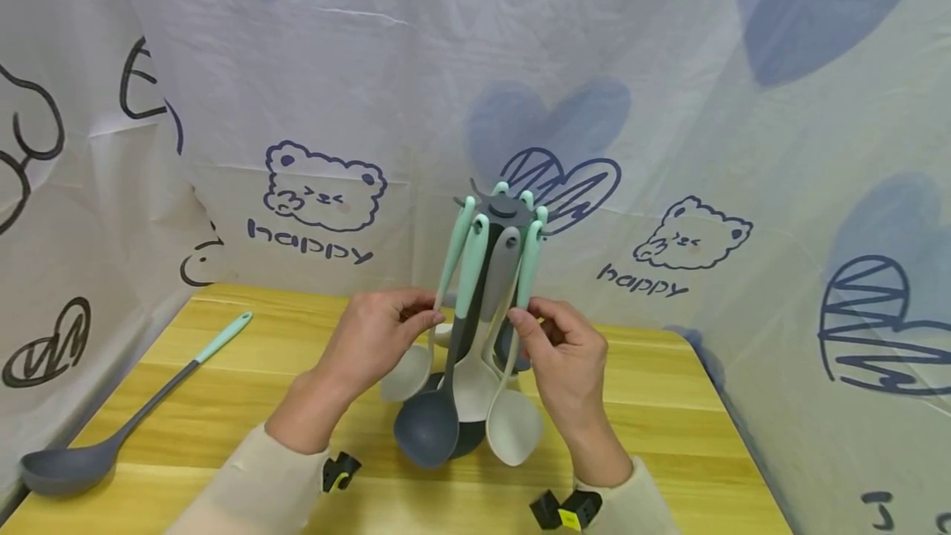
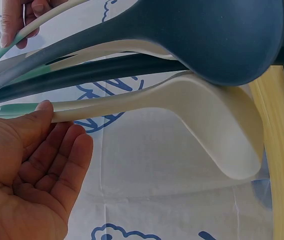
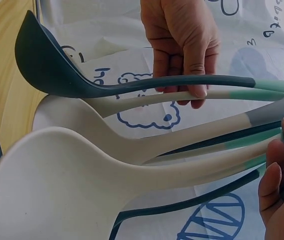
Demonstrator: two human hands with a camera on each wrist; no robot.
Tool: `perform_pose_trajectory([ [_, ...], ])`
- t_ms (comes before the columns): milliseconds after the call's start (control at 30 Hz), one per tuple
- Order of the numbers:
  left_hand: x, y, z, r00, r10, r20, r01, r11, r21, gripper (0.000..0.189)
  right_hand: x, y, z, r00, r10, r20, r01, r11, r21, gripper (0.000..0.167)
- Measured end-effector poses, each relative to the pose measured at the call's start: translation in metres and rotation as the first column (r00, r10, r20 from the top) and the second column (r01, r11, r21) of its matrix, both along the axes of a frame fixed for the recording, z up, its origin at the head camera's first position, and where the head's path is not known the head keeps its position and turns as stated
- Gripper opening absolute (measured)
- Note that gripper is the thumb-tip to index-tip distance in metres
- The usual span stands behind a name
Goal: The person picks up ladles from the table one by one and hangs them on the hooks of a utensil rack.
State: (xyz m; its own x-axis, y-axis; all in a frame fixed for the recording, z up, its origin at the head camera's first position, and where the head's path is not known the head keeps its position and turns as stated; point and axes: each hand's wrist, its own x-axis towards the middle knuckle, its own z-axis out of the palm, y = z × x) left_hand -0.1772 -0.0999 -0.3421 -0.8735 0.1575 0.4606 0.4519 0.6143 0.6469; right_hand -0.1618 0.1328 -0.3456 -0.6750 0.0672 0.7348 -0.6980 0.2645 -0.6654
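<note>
Several kitchen utensils with mint or grey handles hang by their ends from a dark rotating stand (image 1: 503, 209) in front of me. On the left side, my left hand (image 1: 364, 345) pinches the neck of a cream spoon (image 2: 217, 127), just below its mint handle. Opposite it, my right hand (image 1: 568, 362) pinches a cream ladle (image 1: 515, 428) near the bottom of its mint grip. Between the two hands hang a dark blue-grey ladle (image 1: 427, 429) and a cream utensil with a grey handle (image 1: 501, 267). The stand's base is mostly hidden behind the ladle bowls.
Another dark grey ladle (image 1: 74, 469) with a mint handle end lies on the wooden table (image 1: 260, 411) at the far left. A printed cloth (image 1: 416, 89) hangs behind the table and along both sides.
</note>
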Motion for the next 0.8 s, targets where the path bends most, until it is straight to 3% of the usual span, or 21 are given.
perform_pose_trajectory([
  [267, 0.001, 0.000, 0.001, 1.000, -0.006, 0.026, 0.006, 1.000, -0.004, 0.020, 0.000, 0.002, 0.000, 1.000, -0.011, 0.004, 0.011, 1.000, 0.005, 0.006],
  [433, 0.004, -0.011, -0.004, 0.997, 0.021, 0.074, -0.019, 0.999, -0.036, 0.022, 0.000, 0.004, 0.000, 1.000, -0.008, 0.003, 0.008, 1.000, 0.003, 0.007],
  [600, 0.005, -0.040, -0.018, 0.985, 0.110, 0.130, -0.092, 0.986, -0.136, 0.023, 0.000, 0.005, 0.002, 1.000, -0.007, 0.017, 0.007, 1.000, 0.003, 0.007],
  [800, 0.000, -0.093, -0.040, 0.950, 0.218, 0.225, -0.147, 0.944, -0.297, 0.023, 0.001, 0.005, 0.005, 0.999, -0.016, 0.028, 0.016, 1.000, 0.020, 0.008],
])
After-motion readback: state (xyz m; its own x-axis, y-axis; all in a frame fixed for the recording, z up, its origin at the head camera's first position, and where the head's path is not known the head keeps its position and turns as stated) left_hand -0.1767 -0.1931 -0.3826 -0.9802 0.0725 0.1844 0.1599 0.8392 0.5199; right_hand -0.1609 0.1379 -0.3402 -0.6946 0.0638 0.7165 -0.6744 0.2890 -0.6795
